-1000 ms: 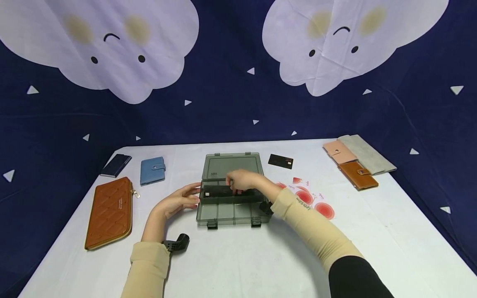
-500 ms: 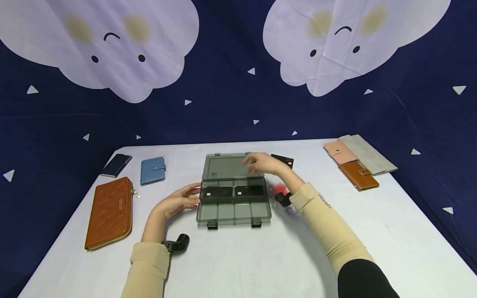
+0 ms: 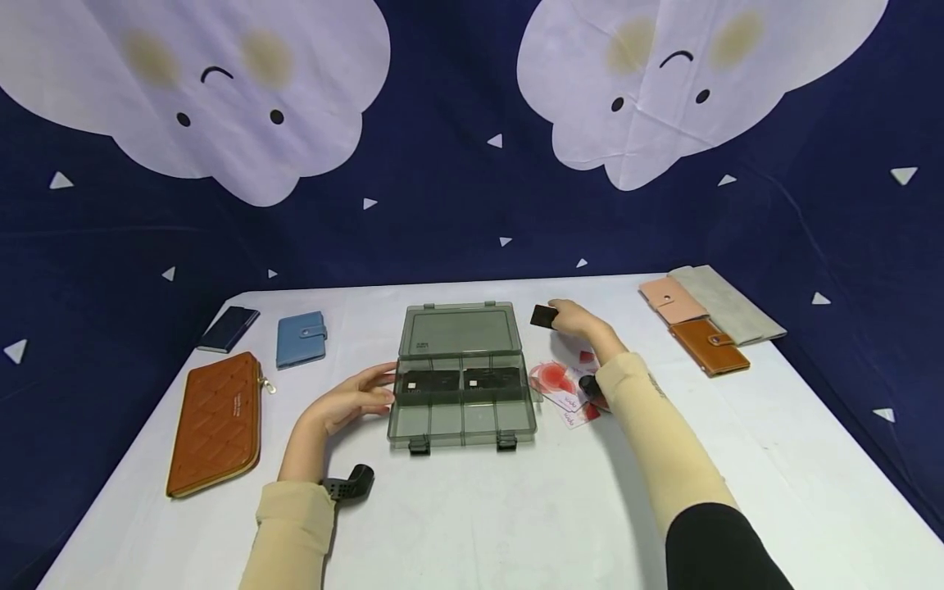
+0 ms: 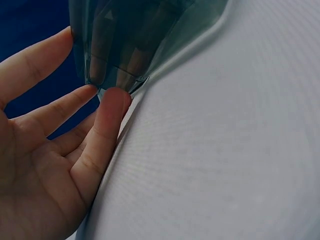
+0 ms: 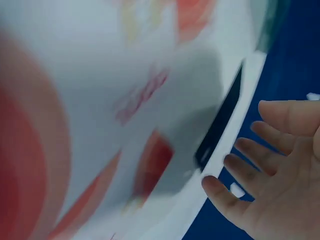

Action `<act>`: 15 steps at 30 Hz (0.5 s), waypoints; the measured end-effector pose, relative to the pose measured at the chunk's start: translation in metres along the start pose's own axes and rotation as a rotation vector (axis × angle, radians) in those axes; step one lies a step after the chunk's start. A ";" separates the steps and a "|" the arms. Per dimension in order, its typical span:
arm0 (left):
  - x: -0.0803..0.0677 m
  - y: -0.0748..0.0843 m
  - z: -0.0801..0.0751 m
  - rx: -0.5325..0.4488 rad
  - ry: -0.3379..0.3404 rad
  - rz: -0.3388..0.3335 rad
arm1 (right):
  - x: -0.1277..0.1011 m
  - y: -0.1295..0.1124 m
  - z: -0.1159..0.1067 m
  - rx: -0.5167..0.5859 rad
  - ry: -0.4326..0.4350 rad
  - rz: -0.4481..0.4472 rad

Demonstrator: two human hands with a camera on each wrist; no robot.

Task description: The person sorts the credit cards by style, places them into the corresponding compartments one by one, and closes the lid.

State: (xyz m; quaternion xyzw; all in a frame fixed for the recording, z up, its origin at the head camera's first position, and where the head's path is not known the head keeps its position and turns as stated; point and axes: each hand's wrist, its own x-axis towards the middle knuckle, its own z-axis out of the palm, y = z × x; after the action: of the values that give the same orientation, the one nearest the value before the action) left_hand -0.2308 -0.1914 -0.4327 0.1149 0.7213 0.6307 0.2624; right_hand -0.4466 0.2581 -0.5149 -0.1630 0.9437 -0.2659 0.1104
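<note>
A translucent grey-green divided box (image 3: 446,419) lies with its lid (image 3: 460,330) folded back. Inside its middle row are two black cards, one on the left (image 3: 435,381) and one on the right (image 3: 497,377). My left hand (image 3: 350,401) rests its fingertips against the box's left wall, fingers fairly straight; the left wrist view shows them at the box corner (image 4: 150,45). My right hand (image 3: 578,319) reaches over a third black card (image 3: 542,317) beyond the box, covering part of it. In the right wrist view its fingers are spread close to that card (image 5: 222,117).
Red-and-white printed cards (image 3: 558,378) lie right of the box, partly under my right forearm. At far right are a pink wallet (image 3: 673,301), a brown wallet (image 3: 708,347) and a grey pouch (image 3: 726,307). Left stand a quilted brown purse (image 3: 217,422), blue wallet (image 3: 301,338) and dark notebook (image 3: 229,329).
My right hand has left the box's middle row, passed over the lid and moved right to the loose black card. Two cards now show in that row. My left hand has stayed put.
</note>
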 end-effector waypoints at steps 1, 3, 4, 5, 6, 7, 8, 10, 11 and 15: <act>0.000 0.000 0.000 -0.001 -0.001 0.000 | -0.001 0.000 0.000 -0.016 0.004 0.016; 0.000 0.000 0.000 -0.003 -0.002 -0.002 | -0.006 -0.002 -0.003 -0.032 -0.002 0.041; 0.000 0.000 0.000 -0.004 -0.001 -0.003 | -0.010 -0.008 -0.005 -0.036 -0.017 0.063; 0.000 0.000 0.000 -0.003 -0.002 -0.003 | -0.018 -0.019 -0.009 -0.027 -0.025 0.084; 0.000 0.000 0.000 -0.002 -0.002 -0.004 | -0.028 -0.032 -0.014 -0.029 -0.047 0.118; 0.000 0.000 0.000 -0.002 -0.002 -0.004 | -0.038 -0.045 -0.018 -0.040 -0.046 0.134; -0.001 0.000 0.000 -0.002 -0.001 -0.003 | -0.051 -0.062 -0.024 -0.043 -0.058 0.164; -0.001 0.000 0.000 -0.004 -0.002 -0.002 | -0.075 -0.094 -0.034 -0.056 -0.064 0.238; -0.001 0.000 0.000 -0.005 -0.003 0.000 | -0.086 -0.107 -0.039 -0.065 -0.065 0.265; 0.000 0.000 0.001 -0.004 0.000 0.001 | -0.107 -0.129 -0.048 -0.101 -0.042 0.312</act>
State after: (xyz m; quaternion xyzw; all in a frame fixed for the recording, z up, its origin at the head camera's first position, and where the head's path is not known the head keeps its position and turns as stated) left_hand -0.2302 -0.1911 -0.4325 0.1147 0.7200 0.6323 0.2620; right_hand -0.3302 0.2160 -0.3921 -0.0254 0.9672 -0.1941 0.1616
